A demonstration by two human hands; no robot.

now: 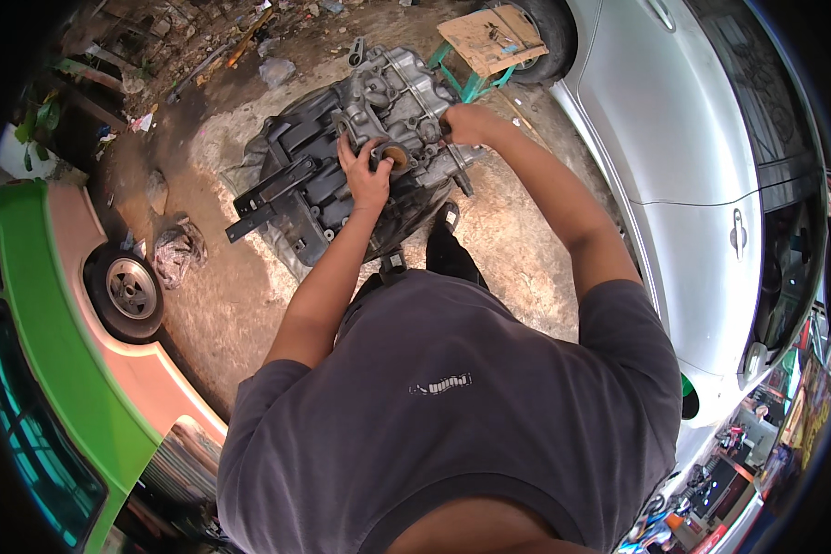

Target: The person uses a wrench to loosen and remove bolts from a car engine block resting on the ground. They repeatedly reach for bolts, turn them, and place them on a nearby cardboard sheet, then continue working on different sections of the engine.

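A grey metal engine (379, 92) with dark plastic parts stands low on the ground before me. My left hand (367, 177) rests on its near side, fingers spread apart, the thumb beside a round, brown-lined opening (395, 159). On the engine's right side, my right hand (468, 126) is closed, its fingers curled in against the metal. Whatever those fingers hold is hidden from view. A black slotted metal bracket (266, 196) sticks out at the engine's left.
A small green stool (475, 81) with a wooden board top (489, 42) stands beyond the engine, small items on it. A silver car (683, 157) lines the right side, a green and pink car (69, 268) the left. Crumpled plastic (180, 251) lies near its wheel (129, 288).
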